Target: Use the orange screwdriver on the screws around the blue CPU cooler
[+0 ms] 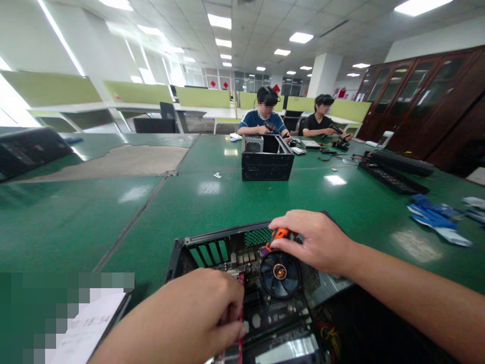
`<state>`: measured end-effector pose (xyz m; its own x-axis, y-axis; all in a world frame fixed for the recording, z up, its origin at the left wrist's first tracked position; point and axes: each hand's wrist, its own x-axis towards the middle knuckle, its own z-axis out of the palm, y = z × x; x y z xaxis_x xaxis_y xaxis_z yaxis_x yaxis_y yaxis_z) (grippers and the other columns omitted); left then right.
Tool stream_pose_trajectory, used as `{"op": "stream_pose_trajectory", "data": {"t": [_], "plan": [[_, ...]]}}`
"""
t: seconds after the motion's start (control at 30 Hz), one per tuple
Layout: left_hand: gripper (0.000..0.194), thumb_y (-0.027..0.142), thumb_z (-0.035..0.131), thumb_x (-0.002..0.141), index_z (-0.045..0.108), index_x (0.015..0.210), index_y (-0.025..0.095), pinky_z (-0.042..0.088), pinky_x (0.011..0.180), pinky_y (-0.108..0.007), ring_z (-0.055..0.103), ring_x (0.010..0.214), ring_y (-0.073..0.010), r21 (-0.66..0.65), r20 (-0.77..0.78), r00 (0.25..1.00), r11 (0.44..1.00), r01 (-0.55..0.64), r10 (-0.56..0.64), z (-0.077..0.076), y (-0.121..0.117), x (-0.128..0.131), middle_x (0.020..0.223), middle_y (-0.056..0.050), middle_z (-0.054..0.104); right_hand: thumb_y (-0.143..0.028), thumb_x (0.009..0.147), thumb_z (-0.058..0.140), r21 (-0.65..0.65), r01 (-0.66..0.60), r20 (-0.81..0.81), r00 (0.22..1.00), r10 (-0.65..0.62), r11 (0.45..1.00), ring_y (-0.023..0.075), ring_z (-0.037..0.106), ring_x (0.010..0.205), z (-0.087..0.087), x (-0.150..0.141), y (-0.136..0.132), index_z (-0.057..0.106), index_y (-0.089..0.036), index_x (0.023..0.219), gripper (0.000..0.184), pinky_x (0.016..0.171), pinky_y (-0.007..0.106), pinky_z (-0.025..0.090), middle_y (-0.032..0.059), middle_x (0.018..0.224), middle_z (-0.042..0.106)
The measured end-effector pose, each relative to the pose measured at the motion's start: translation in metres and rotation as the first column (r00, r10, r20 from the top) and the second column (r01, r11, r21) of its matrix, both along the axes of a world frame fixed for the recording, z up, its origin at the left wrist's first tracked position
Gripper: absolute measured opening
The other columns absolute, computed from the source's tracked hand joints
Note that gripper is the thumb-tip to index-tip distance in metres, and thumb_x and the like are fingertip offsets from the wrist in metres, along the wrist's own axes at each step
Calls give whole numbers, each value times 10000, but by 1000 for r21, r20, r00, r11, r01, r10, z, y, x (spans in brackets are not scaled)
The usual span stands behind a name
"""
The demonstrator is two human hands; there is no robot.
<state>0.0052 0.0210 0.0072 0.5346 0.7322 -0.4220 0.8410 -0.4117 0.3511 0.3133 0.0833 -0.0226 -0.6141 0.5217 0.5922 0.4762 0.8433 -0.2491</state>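
Note:
An opened black computer case (173, 260) lies in front of me with its motherboard (255, 321) exposed. My left hand (215, 303) reaches into it, its fingers curled at a red circuit card (241, 349) that stands on edge; the fingertips are partly hidden. Beside the card sits a round black cooling fan (280, 273) with a gold-coloured centre. Above the fan, my right hand (316, 242) grips an orange-and-black screwdriver (279, 233) between thumb and fingers. The tool's tip cannot be made out.
Another black computer case (267, 167) stands farther back on the green table (151, 222). Two people (261, 119) sit across, holding dark power tools. Blue-and-white gloves (435, 217) and black panels (394, 174) lie right. Coloured cables (329, 333) hang inside the near case.

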Motion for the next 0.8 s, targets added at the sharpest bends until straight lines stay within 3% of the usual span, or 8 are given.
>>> {"op": "stream_pose_trajectory", "data": {"t": [0.23,0.43,0.57,0.8], "plan": [[139,382,834,978,802,865,307,496,783,-436,858,929,-318,24,9,1000,1000,6,-7,-1,-2,-2,988,-31,932,-126,1228,622,-154,-72,26,997,77,986,307,889,1432,1,-3,-6,707,-217,1631,422,1220,510,746,174,1548,905],[136,364,850,969,792,860,307,499,796,-431,849,933,-313,27,9,1000,1000,8,-8,-1,-1,-2,989,-21,926,-222,1265,681,-110,-169,-82,984,161,979,281,921,1232,3,2,-10,729,-227,1548,286,1106,432,754,136,1383,936],[163,354,838,968,752,840,302,486,792,-429,836,921,-304,25,6,1000,1000,16,-16,0,-1,-1,985,-16,916,-219,1253,719,-180,-239,-165,964,210,954,227,913,1167,8,5,-16,733,-223,1551,299,1055,340,730,103,1335,935],[169,365,826,973,749,836,303,464,769,-426,816,887,-297,34,-8,1000,999,15,-15,1,-1,-1,974,-25,916,-275,1269,707,-266,-251,-105,967,231,931,227,893,1068,8,2,-17,765,-211,1537,281,956,340,703,102,1295,938]]}}
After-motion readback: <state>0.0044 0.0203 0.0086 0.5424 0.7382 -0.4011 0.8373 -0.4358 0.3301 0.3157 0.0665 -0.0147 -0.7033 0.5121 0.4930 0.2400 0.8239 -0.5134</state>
